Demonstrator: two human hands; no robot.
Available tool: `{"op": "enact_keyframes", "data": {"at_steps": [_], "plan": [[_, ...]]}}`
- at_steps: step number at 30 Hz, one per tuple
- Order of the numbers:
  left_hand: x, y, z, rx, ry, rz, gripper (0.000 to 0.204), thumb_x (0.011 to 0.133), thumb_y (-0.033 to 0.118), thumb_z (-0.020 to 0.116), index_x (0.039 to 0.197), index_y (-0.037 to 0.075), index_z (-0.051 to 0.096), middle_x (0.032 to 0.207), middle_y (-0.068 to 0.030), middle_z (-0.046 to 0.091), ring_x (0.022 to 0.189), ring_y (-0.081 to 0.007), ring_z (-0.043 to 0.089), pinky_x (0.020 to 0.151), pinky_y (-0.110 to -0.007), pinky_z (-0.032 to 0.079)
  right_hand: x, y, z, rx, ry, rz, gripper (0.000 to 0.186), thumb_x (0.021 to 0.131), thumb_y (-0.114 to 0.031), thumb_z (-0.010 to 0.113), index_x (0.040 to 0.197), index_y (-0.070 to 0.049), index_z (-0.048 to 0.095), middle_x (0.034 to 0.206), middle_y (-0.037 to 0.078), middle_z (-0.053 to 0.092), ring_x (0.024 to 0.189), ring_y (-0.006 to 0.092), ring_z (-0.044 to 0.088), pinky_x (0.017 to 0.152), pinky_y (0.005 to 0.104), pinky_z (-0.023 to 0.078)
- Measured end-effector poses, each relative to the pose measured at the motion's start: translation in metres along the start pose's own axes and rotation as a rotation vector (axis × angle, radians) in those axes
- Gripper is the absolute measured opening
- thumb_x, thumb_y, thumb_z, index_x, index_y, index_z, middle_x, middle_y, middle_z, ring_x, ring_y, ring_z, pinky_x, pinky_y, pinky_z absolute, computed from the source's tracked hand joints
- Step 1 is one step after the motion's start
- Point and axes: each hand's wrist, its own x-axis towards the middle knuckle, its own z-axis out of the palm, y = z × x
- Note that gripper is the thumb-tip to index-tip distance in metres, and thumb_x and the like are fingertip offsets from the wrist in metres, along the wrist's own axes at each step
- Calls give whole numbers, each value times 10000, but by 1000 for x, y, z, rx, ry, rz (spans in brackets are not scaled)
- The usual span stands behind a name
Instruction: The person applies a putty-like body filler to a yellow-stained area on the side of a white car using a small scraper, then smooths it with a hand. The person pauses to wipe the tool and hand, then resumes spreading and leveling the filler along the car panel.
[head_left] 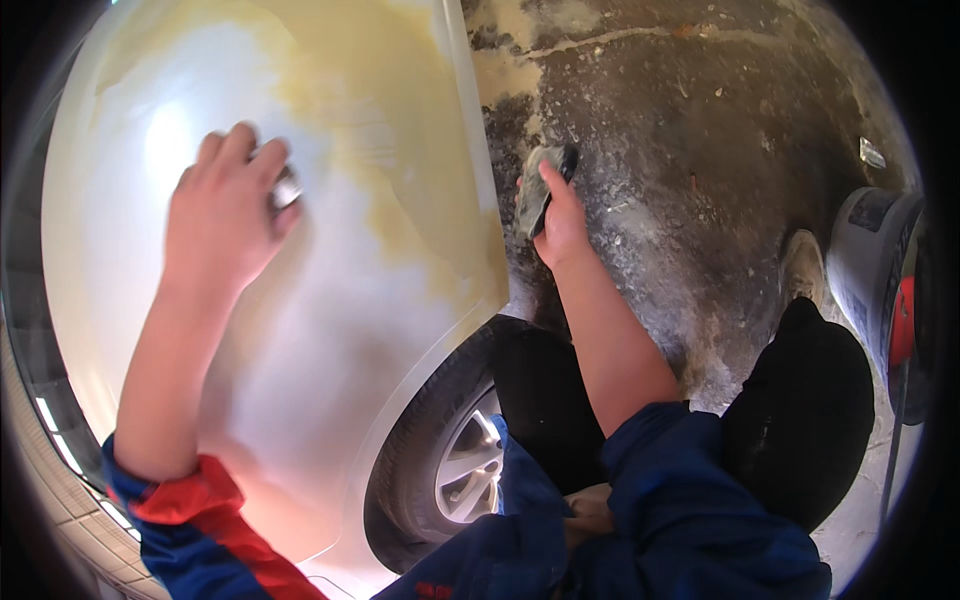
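On a pale car body panel (380,120) with yellowish patches, my left hand (230,200) is curled over a small silvery object (288,188), slightly blurred and partly hidden by the fingers; whether it presses on the surface I cannot tell. My right hand (560,220) grips a flat, dirty grey and black pad (536,175), held to the right of the panel's edge with the floor behind it.
The car's wheel (465,470) is low in the middle, beside my dark-clothed knees (800,420). A grey bucket (860,260) with something red on it stands at right on the stained concrete floor (690,120), near a small shiny scrap (870,152).
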Motion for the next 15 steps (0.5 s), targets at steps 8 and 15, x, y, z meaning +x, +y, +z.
{"op": "enact_keyframes", "data": {"at_steps": [8,15], "plan": [[-99,-50,-14,0,234,326,438,751,108,786,1159,81,628,1259,-176,644,1116,-408,654,879,-469,576,-19,71,-49,-194,-148,194,395,961,-199,712,1325,-84,613,1154,46,695,1029,188,672,903,370,540],[-106,-61,-2,-3,141,289,400,760,113,800,1118,39,639,1216,-239,645,1058,-428,667,834,-473,582,-13,79,-59,-235,-210,154,354,994,-245,699,1289,-60,638,1152,41,706,1018,173,678,900,354,542]]}}
